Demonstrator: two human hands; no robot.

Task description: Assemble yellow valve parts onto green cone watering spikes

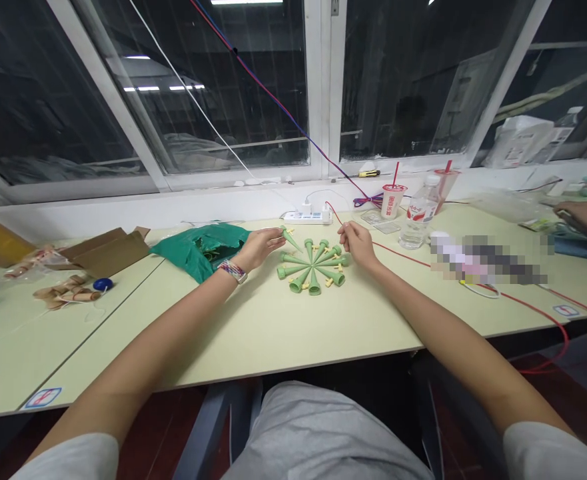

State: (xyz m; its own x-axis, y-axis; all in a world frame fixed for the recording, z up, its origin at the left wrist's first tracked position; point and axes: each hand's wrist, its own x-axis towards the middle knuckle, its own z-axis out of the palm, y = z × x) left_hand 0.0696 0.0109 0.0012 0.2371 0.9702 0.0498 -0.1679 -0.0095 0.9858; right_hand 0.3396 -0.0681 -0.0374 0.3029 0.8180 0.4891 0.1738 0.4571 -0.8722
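Observation:
Several green plastic cone spikes (313,268) lie in a radial ring on the pale yellow-green table (253,327), their pointed ends toward the centre. My left hand (259,248), with a woven bracelet at the wrist, pinches another green cone spike (291,239) by its wide end, just above the ring's left side. My right hand (358,244) sits above the ring's right side, with its fingers pinched on a thin red tube (413,255). That tube runs from the hand across the table toward the right and drops over the front edge.
A power strip (307,217) and two drink cups with red straws stand near a water bottle (418,213) by the window. Left of my hands lie a green plastic bag (203,250) and a cardboard box (106,250). A co-worker's hand (583,220) rests at far right.

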